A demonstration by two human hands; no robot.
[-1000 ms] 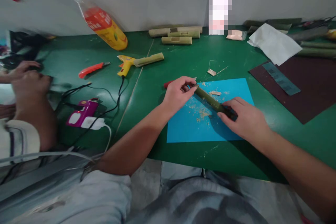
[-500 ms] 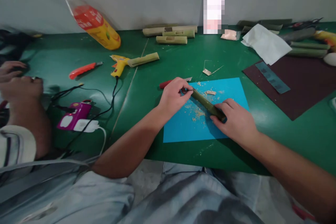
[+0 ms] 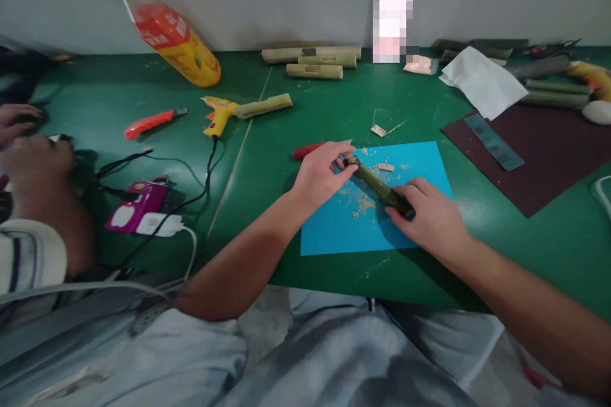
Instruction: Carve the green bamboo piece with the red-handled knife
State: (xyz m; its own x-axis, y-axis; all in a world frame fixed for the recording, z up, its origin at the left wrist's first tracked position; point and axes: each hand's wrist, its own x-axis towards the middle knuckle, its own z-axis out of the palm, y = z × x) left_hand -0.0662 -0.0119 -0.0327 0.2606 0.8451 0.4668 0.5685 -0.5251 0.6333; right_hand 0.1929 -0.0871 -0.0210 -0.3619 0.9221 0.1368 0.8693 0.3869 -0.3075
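A green bamboo tube [image 3: 376, 183] is held slantwise between my two hands, over a blue sheet [image 3: 329, 232] strewn with wood shavings. My left hand [image 3: 322, 172] grips its far left end with thumb and fingertips. Around the near right end wrap the fingers of my right hand [image 3: 424, 213]. Close behind my left hand lies a red-handled knife [image 3: 308, 151], its blade tip showing past the fingers. A small pale bamboo chip [image 3: 384, 167] rests on the blue sheet, and another chip [image 3: 379, 130] with thin slivers lies on the green table.
Left of me are a yellow glue gun [image 3: 219, 116], an orange utility knife [image 3: 155, 123], a purple power adapter [image 3: 136, 206] with cords and another person's hands [image 3: 38, 152]. Cut bamboo pieces [image 3: 315, 70] and a drink bottle [image 3: 174, 41] line the back. A dark board [image 3: 534, 184] lies right.
My left fingers have shifted slightly at the tube's far end, so more of that end shows. The tube has turned a little; my right hand keeps its hold. The view has moved slightly.
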